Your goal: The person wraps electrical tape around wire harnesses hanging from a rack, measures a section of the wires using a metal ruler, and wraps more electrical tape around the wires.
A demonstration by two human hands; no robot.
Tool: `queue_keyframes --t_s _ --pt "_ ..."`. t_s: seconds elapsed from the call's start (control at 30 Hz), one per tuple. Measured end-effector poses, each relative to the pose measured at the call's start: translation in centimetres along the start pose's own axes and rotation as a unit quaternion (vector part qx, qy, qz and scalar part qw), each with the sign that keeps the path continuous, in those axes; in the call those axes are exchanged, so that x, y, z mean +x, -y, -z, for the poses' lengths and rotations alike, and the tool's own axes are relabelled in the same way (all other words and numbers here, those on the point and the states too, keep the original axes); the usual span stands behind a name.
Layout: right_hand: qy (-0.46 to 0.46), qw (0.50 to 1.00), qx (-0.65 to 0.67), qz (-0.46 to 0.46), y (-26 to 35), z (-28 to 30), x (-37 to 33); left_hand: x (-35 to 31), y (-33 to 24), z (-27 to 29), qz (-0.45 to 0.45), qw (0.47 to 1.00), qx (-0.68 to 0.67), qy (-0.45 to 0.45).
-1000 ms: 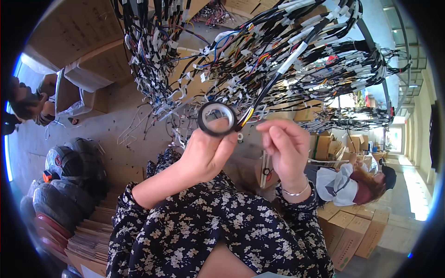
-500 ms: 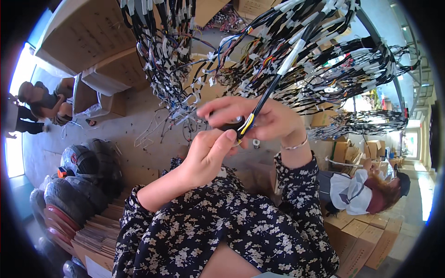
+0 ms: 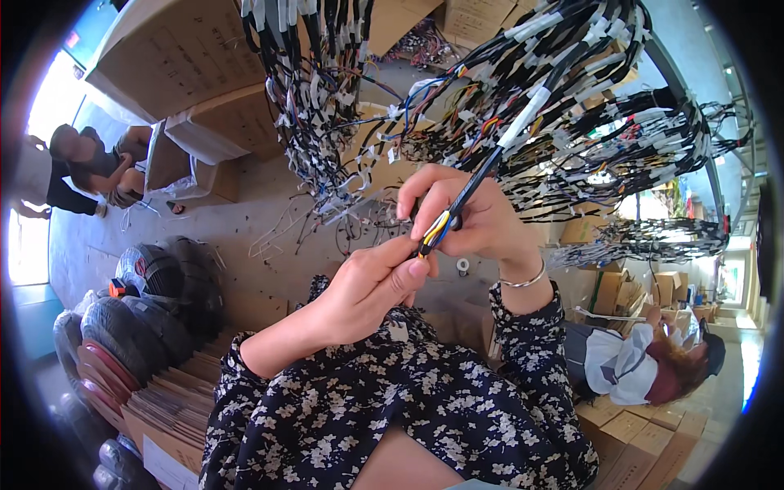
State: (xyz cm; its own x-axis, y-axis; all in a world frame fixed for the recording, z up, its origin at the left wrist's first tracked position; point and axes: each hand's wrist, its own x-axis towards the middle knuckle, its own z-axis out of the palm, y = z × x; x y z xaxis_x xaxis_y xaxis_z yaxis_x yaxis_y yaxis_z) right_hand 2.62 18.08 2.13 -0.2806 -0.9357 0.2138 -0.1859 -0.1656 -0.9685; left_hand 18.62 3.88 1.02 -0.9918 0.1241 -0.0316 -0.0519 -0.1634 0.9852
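Note:
A black wire harness (image 3: 483, 170) runs slantwise down from the hanging bundles, with a white sleeve (image 3: 525, 117) around it. Yellow, white and blue wires (image 3: 438, 230) lie exposed near its lower end. My left hand (image 3: 363, 287) pinches this lower end between thumb and fingers. Higher up, my right hand (image 3: 482, 219) closes around the harness, fingers bent, right beside the exposed wires. A small dark piece shows by the right fingers, too covered to name. The very tip of the harness is hidden behind the left fingers.
Many wire harnesses (image 3: 572, 122) hang from a rack ahead and to the right. Cardboard boxes (image 3: 175, 57) stand at the upper left; wrapped coils (image 3: 122, 327) and flat cardboard (image 3: 175, 400) lie lower left. A co-worker (image 3: 641, 355) is at the right, two people farther left.
My right hand's fingers, stretched out before, have curled in around the harness. My left hand keeps its pinch and has shifted slightly. The whole view has moved a little.

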Motion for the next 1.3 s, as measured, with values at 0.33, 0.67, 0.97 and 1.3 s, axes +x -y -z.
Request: queue_keyframes --t_s 0.33,0.67,0.97,1.3 --pt "-0.132 0.979 -0.154 0.029 -0.1 -2.2 -2.5 0.2 0.1 0.4 -0.106 0.965 0.23 -0.067" --pt "-0.195 0.974 -0.107 -0.036 2.4 -3.6 -3.6 1.7 2.0 0.8 -0.252 0.892 0.351 -0.134" --pt "-0.22 0.971 0.049 -0.074 4.1 -5.5 -4.2 2.1 3.7 0.1 -0.315 0.856 0.376 -0.166" --pt "-0.225 0.971 0.065 -0.042 0.9 -1.3 -5.9 1.1 2.3 -0.7 -0.048 0.992 0.016 -0.112"
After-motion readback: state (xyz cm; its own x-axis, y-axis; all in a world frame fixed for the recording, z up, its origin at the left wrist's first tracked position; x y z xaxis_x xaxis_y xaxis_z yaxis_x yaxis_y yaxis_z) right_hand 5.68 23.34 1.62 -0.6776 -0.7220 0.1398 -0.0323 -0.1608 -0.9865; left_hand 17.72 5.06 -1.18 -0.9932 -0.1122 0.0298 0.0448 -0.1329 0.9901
